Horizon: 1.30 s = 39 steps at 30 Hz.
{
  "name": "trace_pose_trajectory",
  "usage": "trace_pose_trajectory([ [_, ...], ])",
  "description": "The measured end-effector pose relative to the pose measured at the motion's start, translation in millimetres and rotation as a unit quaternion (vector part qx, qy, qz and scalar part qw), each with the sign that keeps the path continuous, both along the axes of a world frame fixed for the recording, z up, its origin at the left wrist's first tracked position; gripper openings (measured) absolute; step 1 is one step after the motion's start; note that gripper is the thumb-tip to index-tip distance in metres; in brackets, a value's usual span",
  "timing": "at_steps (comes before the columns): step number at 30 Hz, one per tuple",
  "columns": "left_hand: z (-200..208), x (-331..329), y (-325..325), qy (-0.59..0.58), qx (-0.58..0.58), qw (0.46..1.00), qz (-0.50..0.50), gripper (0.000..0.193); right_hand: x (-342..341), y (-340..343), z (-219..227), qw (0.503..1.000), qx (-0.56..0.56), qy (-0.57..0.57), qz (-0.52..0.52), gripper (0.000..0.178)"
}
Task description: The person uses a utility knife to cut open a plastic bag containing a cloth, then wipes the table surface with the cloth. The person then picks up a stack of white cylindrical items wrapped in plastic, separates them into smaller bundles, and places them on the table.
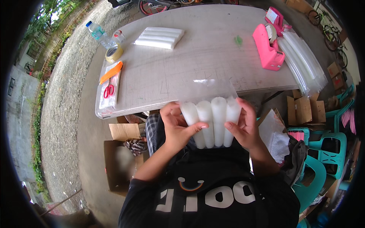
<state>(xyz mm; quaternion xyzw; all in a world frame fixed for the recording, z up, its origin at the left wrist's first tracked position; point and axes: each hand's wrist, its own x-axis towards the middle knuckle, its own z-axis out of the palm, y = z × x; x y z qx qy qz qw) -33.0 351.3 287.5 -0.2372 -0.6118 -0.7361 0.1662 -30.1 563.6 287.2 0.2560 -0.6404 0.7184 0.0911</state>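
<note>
Close in front of my chest, at the near table edge, I hold a clear plastic pack of white cylinders [218, 121]. Several cylinders stand side by side in it, and the bag's loose, see-through top rises above them. My left hand [178, 123] grips the pack's left side, thumb across the front. On the right side my right hand [245, 123] does the same, its fingers behind the pack. A similar pack of white cylinders [159, 37] lies flat on the grey table [205, 57], toward the far left.
Along the table's left lie a water bottle [98, 33], a tape roll [113, 52], an orange toothed tool [111, 72] and red-handled scissors [109, 90]. At right stand a pink tape dispenser [268, 49] and long clear plastic sleeves [302, 62]. Cardboard boxes [119, 163] and green chairs [329, 155] flank me.
</note>
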Motion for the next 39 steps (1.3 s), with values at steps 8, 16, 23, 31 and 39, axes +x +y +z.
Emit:
trace_pose_trajectory([
  [8,11.1,9.7,-17.0,-0.015,-0.116,0.990,-0.074,0.025,6.4,8.4,18.7,0.986,0.141,0.092,-0.009,0.020],
  [16,17.0,34.2,-23.6,-0.162,-0.072,0.978,-0.112,0.010,30.7,8.7,21.1,0.991,0.118,0.014,0.055,0.014],
  [23,25.3,40.1,-24.3,-0.217,-0.091,0.968,-0.091,0.015,43.1,0.0,15.5,0.995,0.074,-0.066,0.022,0.044],
  [31,37.5,50.2,-23.1,-0.291,-0.033,0.951,-0.096,0.037,40.2,3.8,42.9,0.955,0.060,-0.267,0.118,0.061],
  [39,45.4,35.5,-36.5,-0.351,-0.051,0.907,-0.225,0.029,25.5,18.1,49.2,0.937,0.108,-0.263,0.201,0.038],
])
